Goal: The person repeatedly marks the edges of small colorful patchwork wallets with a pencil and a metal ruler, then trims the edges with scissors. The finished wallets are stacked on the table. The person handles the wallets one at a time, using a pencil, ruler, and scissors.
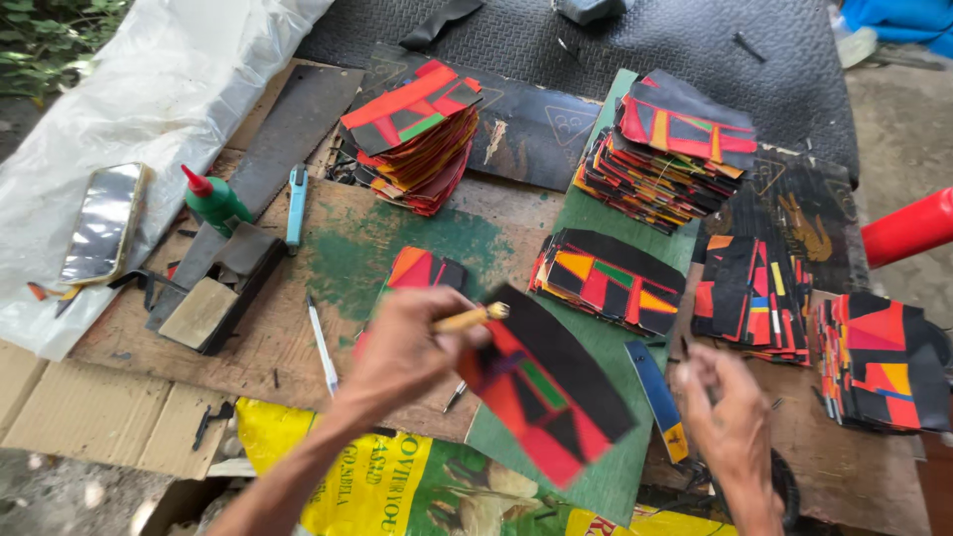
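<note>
— Red, black and green patchwork: a blurred patterned panel (541,392) is seen at the centre, just beside the left hand (402,352). Whether it is being touched cannot be told.

— And the left grip?

— Closed around a thin wooden-handled brush (472,318), whose tip is held over the panel's upper edge. The right hand (730,422) is curled loosely near a blue and yellow strip (657,397); whether anything is pinched there cannot be made out.

— Packaging?

— A yellow printed sack (347,476) with green patches is laid under the table's near edge. A green glue bottle (213,199) with a red cap is stood at the left, a phone (102,223) on white plastic sheeting (179,79) beyond it. Stacks of patterned pieces (417,134) are spread behind.
</note>
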